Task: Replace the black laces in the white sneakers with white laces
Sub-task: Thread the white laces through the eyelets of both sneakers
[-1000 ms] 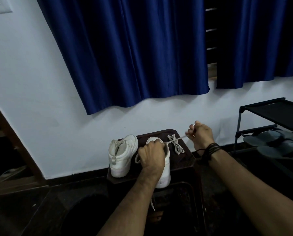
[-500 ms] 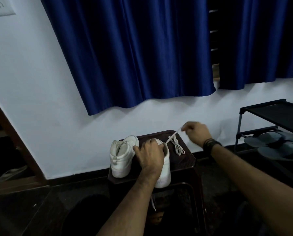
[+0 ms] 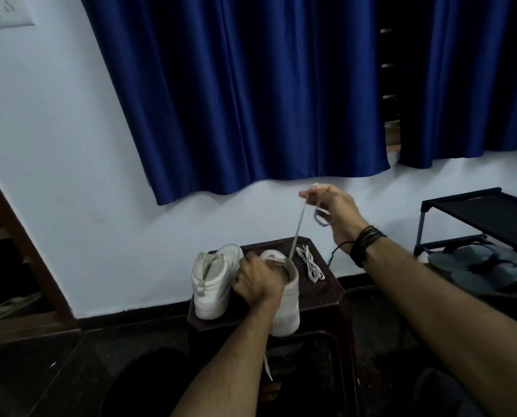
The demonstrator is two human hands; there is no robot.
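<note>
Two white sneakers stand on a dark brown stool (image 3: 326, 296). The left sneaker (image 3: 212, 281) stands free, heel toward me. My left hand (image 3: 258, 282) grips the top of the right sneaker (image 3: 289, 302). My right hand (image 3: 329, 206) is raised above the stool and pinches a white lace (image 3: 298, 228), pulled taut up out of that sneaker. The lace's end loops under my palm. Another end of white lace (image 3: 267, 368) hangs below the stool's front edge. A second white lace (image 3: 310, 263) lies bundled on the stool at the right. No black lace is visible.
A white wall with a dark skirting runs behind the stool, under blue curtains (image 3: 251, 100). At the right stands a black shoe rack (image 3: 473, 218) with grey sandals (image 3: 492, 272) on its lower shelf. A brown wooden frame (image 3: 16, 236) leans at the left. The floor is dark.
My right hand has risen up and away from the stool, drawing the white lace out long and taut. My left hand has stayed on the right sneaker.
</note>
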